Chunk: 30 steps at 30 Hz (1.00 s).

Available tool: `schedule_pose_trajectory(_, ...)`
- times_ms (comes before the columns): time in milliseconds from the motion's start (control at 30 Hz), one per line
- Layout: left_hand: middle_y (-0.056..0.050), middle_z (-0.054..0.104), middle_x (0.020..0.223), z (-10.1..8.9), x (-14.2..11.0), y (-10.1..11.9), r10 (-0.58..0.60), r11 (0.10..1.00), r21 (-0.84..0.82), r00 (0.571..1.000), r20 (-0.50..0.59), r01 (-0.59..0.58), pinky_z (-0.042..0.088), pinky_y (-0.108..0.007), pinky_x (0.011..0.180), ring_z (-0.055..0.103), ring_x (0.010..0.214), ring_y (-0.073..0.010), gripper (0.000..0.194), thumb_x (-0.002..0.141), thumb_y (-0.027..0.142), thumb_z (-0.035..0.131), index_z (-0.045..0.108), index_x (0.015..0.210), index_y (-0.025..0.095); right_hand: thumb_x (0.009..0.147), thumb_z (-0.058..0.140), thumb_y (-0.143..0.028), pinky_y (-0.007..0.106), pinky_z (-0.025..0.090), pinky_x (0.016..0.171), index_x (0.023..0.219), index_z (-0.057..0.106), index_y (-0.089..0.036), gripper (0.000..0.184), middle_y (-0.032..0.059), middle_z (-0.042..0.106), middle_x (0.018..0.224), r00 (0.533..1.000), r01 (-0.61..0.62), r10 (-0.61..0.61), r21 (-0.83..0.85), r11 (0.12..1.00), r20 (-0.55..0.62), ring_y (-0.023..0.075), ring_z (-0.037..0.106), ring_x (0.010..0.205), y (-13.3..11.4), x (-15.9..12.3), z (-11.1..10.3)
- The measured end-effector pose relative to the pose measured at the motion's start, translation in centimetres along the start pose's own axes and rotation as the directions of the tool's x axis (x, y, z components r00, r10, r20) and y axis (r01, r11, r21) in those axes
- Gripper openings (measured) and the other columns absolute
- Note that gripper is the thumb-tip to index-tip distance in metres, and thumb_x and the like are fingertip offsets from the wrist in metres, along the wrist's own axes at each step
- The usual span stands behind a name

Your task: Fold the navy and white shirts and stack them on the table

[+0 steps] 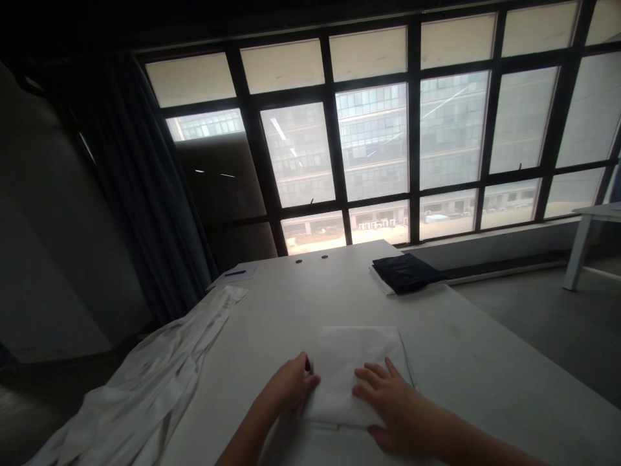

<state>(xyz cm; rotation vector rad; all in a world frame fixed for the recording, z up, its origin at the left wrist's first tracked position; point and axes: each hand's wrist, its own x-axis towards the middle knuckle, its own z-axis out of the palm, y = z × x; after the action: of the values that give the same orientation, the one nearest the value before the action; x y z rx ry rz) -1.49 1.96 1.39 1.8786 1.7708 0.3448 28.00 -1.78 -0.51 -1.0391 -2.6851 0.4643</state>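
A folded white cloth [359, 353] lies on the white table [475, 362] just in front of me. My left hand [291, 387] pinches the cloth's left edge with its fingers curled on it. My right hand [391, 402] lies flat on the cloth's near right part, fingers stretched out and spread.
A loose white garment [160, 382] hangs over the table's left edge. A folded dark cloth on a white one [406, 273] sits at the far right of the table. A paper with a blue pen [236, 273] lies far left. Another table [589, 233] stands at the right by the windows.
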Motion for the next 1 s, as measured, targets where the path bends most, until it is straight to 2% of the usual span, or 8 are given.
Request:
schedule_pose_trajectory(267,-0.012,0.065,0.118,2.7,-0.8,3.8,0.218,0.959,0.226,0.956,-0.198,-0.172,0.042,-0.039,0.094,0.059,0.110,-0.0295,0.030,0.084,0.020,0.058,0.060,0.114,0.021,0.082,0.060,-0.024,0.063,0.018,0.117,0.139,0.052,-0.028,0.057,0.0109,0.046,0.153,0.991,-0.039,0.014,-0.184,0.982,-0.135,0.0356,0.038,0.140,2.8,0.8,0.5)
schedule_pose_trajectory(333,-0.012,0.061,0.126,3.6,-1.3,4.8,0.410,0.894,0.256,0.901,-0.143,-0.367,0.040,-0.042,0.102,0.055,0.116,-0.0303,0.034,0.083,0.031,0.066,0.062,0.117,0.023,0.084,0.062,-0.026,0.055,0.027,0.115,0.133,0.056,-0.028,0.050,0.0096,0.052,0.147,0.985,-0.046,0.014,-0.182,0.982,-0.173,0.0324,0.045,0.134,3.2,1.0,0.4)
schedule_pose_trajectory(433,-0.012,0.053,0.143,4.8,-2.0,5.4,0.574,0.804,0.187,0.819,0.003,-0.565,0.033,-0.048,0.113,0.047,0.130,-0.0360,0.073,0.066,0.051,0.086,0.059,0.129,0.028,0.085,0.065,-0.029,0.044,0.039,0.105,0.119,0.063,-0.026,0.034,0.0070,0.062,0.130,0.979,-0.039,-0.001,-0.192,0.981,-0.205,0.0273,0.054,0.119,3.7,1.3,0.4)
schedule_pose_trajectory(500,-0.011,0.048,0.151,5.4,-2.0,5.4,0.577,0.803,0.159,0.816,0.037,-0.575,0.027,-0.051,0.118,0.041,0.137,-0.0381,0.083,0.064,0.050,0.087,0.054,0.137,0.030,0.088,0.063,-0.026,0.039,0.043,0.096,0.107,0.066,-0.024,0.019,0.0062,0.065,0.117,0.976,-0.046,-0.008,-0.244,0.969,-0.217,0.0249,0.057,0.108,4.2,1.6,0.3)
schedule_pose_trajectory(633,-0.005,0.054,0.147,6.0,-1.4,4.9,0.565,0.818,0.121,0.825,0.014,-0.562,0.031,-0.042,0.119,0.048,0.136,-0.0274,0.066,0.080,0.021,0.068,0.050,0.142,0.032,0.091,0.053,-0.015,0.036,0.042,0.087,0.093,0.067,-0.021,0.016,0.0061,0.067,0.100,0.972,-0.104,0.021,-0.345,0.933,-0.235,0.0229,0.058,0.096,5.4,2.3,-0.1)
schedule_pose_trajectory(800,-0.003,0.057,0.144,6.3,-1.0,4.6,0.571,0.812,0.158,0.821,-0.018,-0.562,0.037,-0.036,0.116,0.051,0.133,-0.0228,0.081,0.066,0.000,0.052,0.050,0.140,0.032,0.090,0.050,-0.011,0.040,0.042,0.090,0.095,0.068,-0.021,0.021,0.0084,0.066,0.102,0.936,-0.265,0.154,-0.342,0.902,-0.317,0.0266,0.056,0.102,5.2,2.1,-0.8)
schedule_pose_trajectory(900,-0.005,0.063,0.136,6.4,-0.9,4.6,0.569,0.815,0.165,0.821,-0.049,-0.555,0.045,-0.035,0.108,0.059,0.124,-0.0234,0.070,0.072,0.001,0.049,0.055,0.135,0.030,0.087,0.060,-0.021,0.041,0.045,0.093,0.101,0.066,-0.023,0.015,0.0087,0.064,0.112,0.925,-0.275,0.178,-0.267,0.924,-0.337,0.0289,0.054,0.109,3.7,1.5,-0.2)
schedule_pose_trajectory(1000,-0.007,0.069,0.117,6.4,-0.7,4.7,0.517,0.854,0.155,0.840,-0.162,-0.496,0.052,-0.033,0.093,0.067,0.103,-0.0228,0.053,0.081,0.004,0.044,0.060,0.126,0.027,0.081,0.068,-0.034,0.040,0.050,0.092,0.124,0.060,-0.025,0.044,0.0104,0.060,0.127,0.926,-0.255,0.187,-0.180,0.950,-0.327,0.0298,0.058,0.111,2.1,1.1,1.3)
